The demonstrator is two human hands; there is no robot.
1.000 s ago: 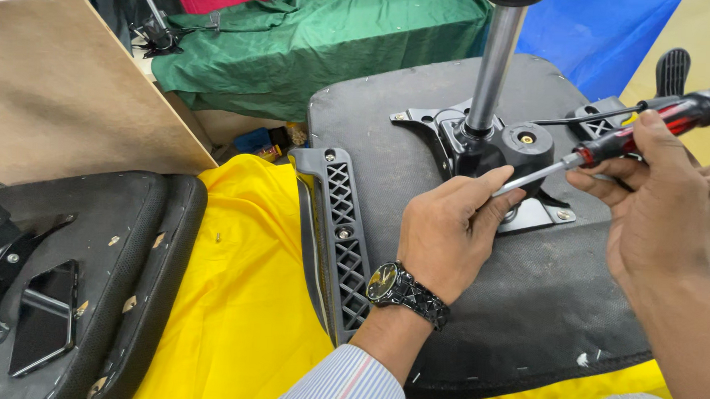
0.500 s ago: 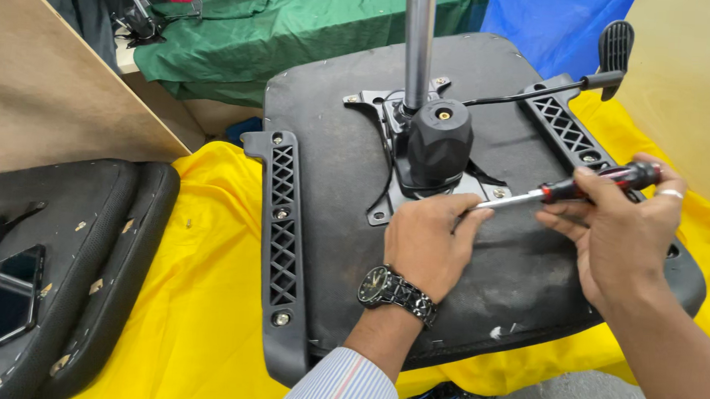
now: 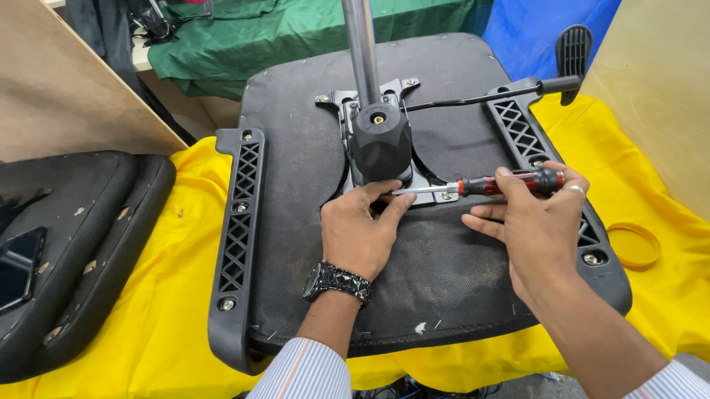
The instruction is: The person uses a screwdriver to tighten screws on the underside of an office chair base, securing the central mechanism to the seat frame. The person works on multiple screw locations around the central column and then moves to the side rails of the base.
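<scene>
An upturned black office chair seat (image 3: pixel 310 142) lies on a yellow cloth (image 3: pixel 151 294). A metal mechanism plate (image 3: pixel 351 111) with a black housing (image 3: pixel 381 145) and a grey gas column (image 3: pixel 360 40) is fixed at its middle. My right hand (image 3: pixel 533 223) grips a red and black screwdriver (image 3: pixel 507 185) held nearly flat, tip pointing left at the plate's near edge. My left hand (image 3: pixel 361 232), with a black wristwatch, rests on the seat, its fingers touching the screwdriver shaft near the tip. Black arm brackets (image 3: pixel 238 218) run along both sides of the seat.
A black backrest (image 3: pixel 74 235) with a phone (image 3: pixel 10 272) on it lies to the left. Wooden boards stand at the left (image 3: pixel 49 82) and right (image 3: pixel 679 94). A green cloth (image 3: pixel 299 13) and blue cover (image 3: pixel 530 24) are behind. A yellow ring (image 3: pixel 632 245) lies on the cloth. A lever (image 3: pixel 487 95) sticks out right.
The view has shifted so the seat sits more central. The screwdriver has dropped from a raised angle to nearly flat, its tip at the plate's near edge, with my left fingers beside it.
</scene>
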